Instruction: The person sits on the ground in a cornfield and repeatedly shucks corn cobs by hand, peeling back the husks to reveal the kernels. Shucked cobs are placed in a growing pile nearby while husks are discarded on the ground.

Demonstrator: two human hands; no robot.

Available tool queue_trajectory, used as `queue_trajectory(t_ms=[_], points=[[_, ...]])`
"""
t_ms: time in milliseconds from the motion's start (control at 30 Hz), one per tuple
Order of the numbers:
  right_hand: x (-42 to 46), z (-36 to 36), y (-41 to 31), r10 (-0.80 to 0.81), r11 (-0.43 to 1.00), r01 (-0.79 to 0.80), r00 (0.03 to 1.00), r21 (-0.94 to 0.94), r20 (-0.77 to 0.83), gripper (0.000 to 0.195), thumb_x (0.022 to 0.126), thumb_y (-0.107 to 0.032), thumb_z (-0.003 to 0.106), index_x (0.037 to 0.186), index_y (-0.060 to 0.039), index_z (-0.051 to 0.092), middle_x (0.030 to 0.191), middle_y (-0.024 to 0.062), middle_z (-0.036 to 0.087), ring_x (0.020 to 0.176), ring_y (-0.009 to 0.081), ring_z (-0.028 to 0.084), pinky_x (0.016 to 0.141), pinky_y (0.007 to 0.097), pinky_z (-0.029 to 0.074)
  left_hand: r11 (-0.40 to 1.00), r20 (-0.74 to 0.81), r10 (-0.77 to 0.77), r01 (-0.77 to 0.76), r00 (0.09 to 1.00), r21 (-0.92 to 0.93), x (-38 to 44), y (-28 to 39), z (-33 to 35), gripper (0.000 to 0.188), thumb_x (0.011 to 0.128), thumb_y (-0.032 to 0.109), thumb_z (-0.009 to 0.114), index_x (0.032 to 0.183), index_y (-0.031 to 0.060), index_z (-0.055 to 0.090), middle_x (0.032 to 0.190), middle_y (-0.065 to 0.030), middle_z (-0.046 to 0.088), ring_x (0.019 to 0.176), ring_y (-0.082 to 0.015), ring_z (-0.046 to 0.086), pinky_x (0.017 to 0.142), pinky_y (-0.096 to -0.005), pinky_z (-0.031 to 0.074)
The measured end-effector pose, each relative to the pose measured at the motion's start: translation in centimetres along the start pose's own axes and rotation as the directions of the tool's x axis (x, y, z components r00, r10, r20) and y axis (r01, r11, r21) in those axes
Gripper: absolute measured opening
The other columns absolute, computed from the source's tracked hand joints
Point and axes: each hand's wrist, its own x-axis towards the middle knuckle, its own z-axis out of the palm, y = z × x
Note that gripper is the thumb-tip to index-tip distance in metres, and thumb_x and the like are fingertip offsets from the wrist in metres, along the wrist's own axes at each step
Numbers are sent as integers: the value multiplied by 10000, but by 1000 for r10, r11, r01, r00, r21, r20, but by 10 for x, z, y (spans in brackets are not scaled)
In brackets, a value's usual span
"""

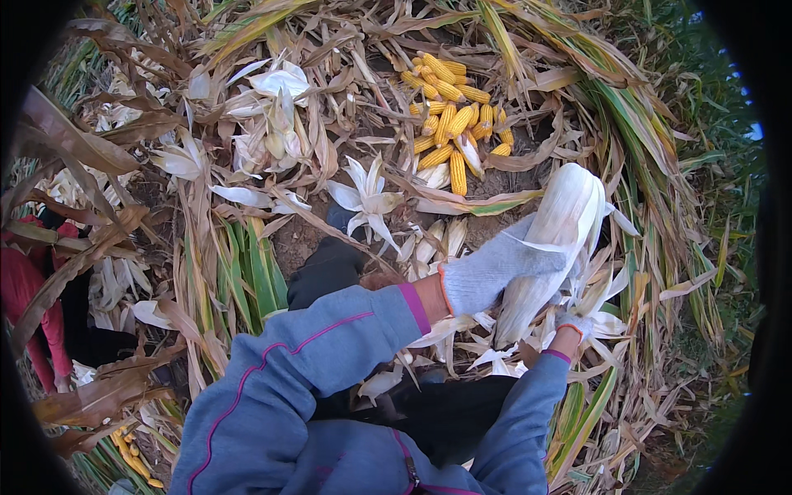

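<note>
A corn ear in its pale husk (560, 216) slants across in front of me. My left hand (507, 263), in a grey knit glove with an orange cuff, is wrapped around the ear's middle. Lower right, my right hand (574, 320) wears a matching glove and grips loose husk leaves (597, 300) at the ear's side. Those leaves hide most of its fingers. Beyond the ear, husked yellow corn cobs (455, 120) lie heaped on the soil. One cob in the heap keeps a strip of white husk.
An opened, empty husk (370, 201) lies left of the heap, with more husks (281, 124) behind it. Cut stalks and long leaves (643, 142) curve along the right. Another person in red (37, 291) is at far left, near more yellow cobs (133, 458).
</note>
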Motion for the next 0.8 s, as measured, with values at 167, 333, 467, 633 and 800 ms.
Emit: queue_trajectory(t_ms=[167,333,467,633,800], points=[[-134,55,-48,-223,974,209,773,93,594,478,913,-373,454,1282,-75,504,1254,109,558,1131,282,550,981,410,421,990,-22,57,-53,998,133,-1,-3,-1,630,805,317,730,1287,10,465,1154,-64,574,1026,-121,538,876,-271,461],[-204,72,-75,-190,959,271,402,82,896,443,940,-322,417,1281,-53,503,1248,128,558,1127,282,548,981,392,416,983,-112,83,-62,990,176,7,10,-4,542,826,301,706,1245,14,515,1099,-64,602,956,-122,547,829,-281,460],[-200,92,-67,-220,974,24,328,224,919,418,962,-281,387,1280,-35,502,1243,142,557,1123,283,547,982,378,411,970,-184,189,-154,965,190,11,18,-15,510,833,218,690,1260,28,486,1101,-60,592,975,-122,558,832,-263,465],[-180,60,-85,-432,891,334,416,307,800,437,970,-284,410,1267,27,490,1233,137,561,1094,238,564,946,344,433,972,-282,222,-190,933,137,22,28,-20,520,825,124,651,1295,55,441,1106,-65,575,973,-160,570,814,-300,487],[-191,37,-96,-491,862,70,367,503,790,545,887,-289,562,1289,67,466,1182,135,586,1008,187,593,892,321,466,976,-314,194,-150,929,159,31,11,-23,524,813,84,620,1301,62,429,1152,-77,550,1018,-188,554,852,-330,474]])
